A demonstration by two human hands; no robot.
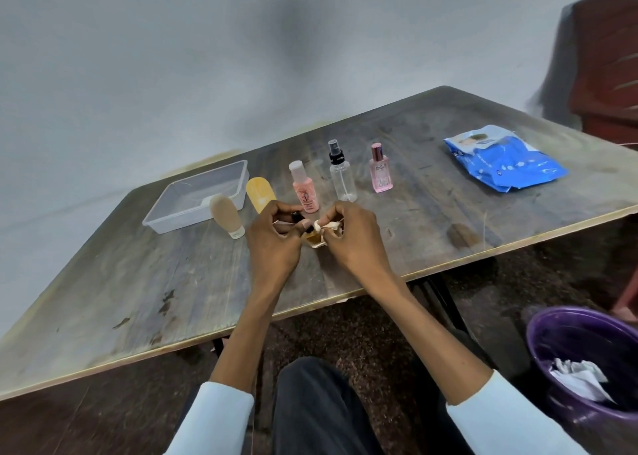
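Mid-clean at a worn wooden table [138, 299]: a person's left hand [272, 237] curls round a small amber bottle [312, 238] with a black cap, holding it just above the tabletop near the front edge. The right hand [352, 237] pinches a white wipe [328, 226] against the bottle's side.

The job looks partly done. Crumpled white paper [580, 378] lies in the purple bin [552, 368] on the floor at near right. Five more containers wait in a row just behind the hands: a beige tube [226, 216], a yellow tube [260, 192], a pink bottle [305, 188], a clear spray bottle [341, 175] and a pink perfume bottle [380, 169]. Which of them have been wiped cannot be told.

Room is tight at the far side, where the knuckles sit close to the yellow tube and pink bottle. A clear plastic tray [196, 195] stands far left and a blue wipes pack [504, 161] far right. Open tabletop lies near left and between the perfume bottle and the pack.
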